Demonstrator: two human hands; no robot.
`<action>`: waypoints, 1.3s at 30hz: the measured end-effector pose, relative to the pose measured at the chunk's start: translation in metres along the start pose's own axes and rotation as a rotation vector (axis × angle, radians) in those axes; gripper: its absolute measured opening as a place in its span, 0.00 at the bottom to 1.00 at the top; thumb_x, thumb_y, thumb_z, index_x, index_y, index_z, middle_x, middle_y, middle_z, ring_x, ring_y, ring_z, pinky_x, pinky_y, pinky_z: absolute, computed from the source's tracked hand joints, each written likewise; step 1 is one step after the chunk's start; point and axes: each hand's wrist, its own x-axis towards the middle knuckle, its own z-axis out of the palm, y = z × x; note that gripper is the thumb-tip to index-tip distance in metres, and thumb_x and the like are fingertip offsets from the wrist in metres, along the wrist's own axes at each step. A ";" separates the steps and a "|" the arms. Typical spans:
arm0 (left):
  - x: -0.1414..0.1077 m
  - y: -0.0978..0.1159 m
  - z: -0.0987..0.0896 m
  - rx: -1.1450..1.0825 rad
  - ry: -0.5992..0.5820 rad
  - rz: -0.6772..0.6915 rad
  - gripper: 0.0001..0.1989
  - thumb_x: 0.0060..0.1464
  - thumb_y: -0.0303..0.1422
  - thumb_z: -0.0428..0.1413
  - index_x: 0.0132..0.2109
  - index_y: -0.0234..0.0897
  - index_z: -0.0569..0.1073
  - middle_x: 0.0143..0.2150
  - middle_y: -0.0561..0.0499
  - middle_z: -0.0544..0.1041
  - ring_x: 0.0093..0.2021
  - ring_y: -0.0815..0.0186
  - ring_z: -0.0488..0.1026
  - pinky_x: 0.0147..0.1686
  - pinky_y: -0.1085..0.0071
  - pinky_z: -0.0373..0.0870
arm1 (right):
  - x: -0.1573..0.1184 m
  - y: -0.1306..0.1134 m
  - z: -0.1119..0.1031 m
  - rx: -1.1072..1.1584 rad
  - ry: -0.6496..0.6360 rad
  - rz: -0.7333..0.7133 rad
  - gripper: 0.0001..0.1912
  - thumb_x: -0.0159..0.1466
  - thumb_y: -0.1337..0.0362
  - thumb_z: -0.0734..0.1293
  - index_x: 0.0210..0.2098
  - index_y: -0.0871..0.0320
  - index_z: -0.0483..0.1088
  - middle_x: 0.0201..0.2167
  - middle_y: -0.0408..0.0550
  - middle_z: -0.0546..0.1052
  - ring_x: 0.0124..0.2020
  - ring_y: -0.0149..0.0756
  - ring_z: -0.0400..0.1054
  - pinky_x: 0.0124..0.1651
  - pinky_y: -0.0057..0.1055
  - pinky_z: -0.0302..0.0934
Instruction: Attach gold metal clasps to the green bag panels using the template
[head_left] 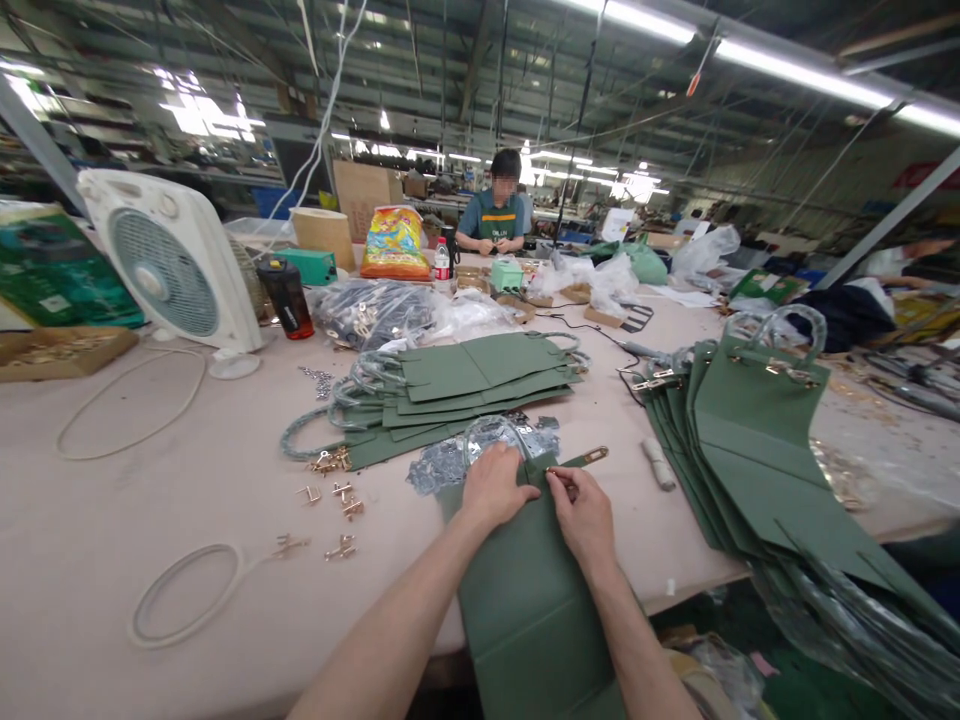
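Observation:
A green bag panel (536, 580) hangs over the table's near edge, with a clear-wrapped handle at its top. My left hand (495, 485) presses on the panel's upper left, fingers curled over it and thumb pointing right. Beside it, my right hand (581, 510) pinches at the panel's top, thumb and forefinger together on something too small to make out. A narrow green strap with a gold clasp plate (596, 455) sticks out beyond the right fingers. Dark plastic film (442, 465) lies under the panel's top.
Stacked green bag pieces (480, 370) lie ahead; more hang at the right (757, 430). Gold hardware (345, 500) and a pale ring (187, 595) lie on the left. A white fan (172, 265) and a tumbler (289, 300) stand farther back. A co-worker (495, 215) sits opposite.

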 end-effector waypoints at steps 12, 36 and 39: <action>-0.002 -0.005 -0.001 -0.075 0.029 0.033 0.23 0.50 0.46 0.71 0.46 0.39 0.76 0.47 0.46 0.77 0.51 0.51 0.74 0.48 0.60 0.71 | 0.001 -0.007 -0.005 0.129 0.179 0.026 0.29 0.65 0.46 0.71 0.58 0.57 0.72 0.50 0.57 0.76 0.42 0.43 0.74 0.45 0.40 0.72; -0.091 0.015 -0.009 -0.978 0.397 -0.349 0.48 0.53 0.41 0.69 0.72 0.44 0.52 0.69 0.39 0.65 0.65 0.51 0.70 0.62 0.55 0.71 | 0.019 -0.018 -0.083 0.735 -0.173 0.335 0.24 0.57 0.46 0.79 0.45 0.55 0.78 0.41 0.51 0.84 0.39 0.46 0.78 0.40 0.37 0.72; -0.085 0.023 -0.014 -1.070 0.361 -0.373 0.48 0.50 0.38 0.70 0.72 0.42 0.54 0.66 0.41 0.71 0.63 0.53 0.72 0.63 0.57 0.70 | 0.015 -0.019 -0.088 0.710 -0.160 0.345 0.24 0.57 0.47 0.79 0.46 0.54 0.77 0.41 0.51 0.83 0.36 0.45 0.78 0.35 0.36 0.73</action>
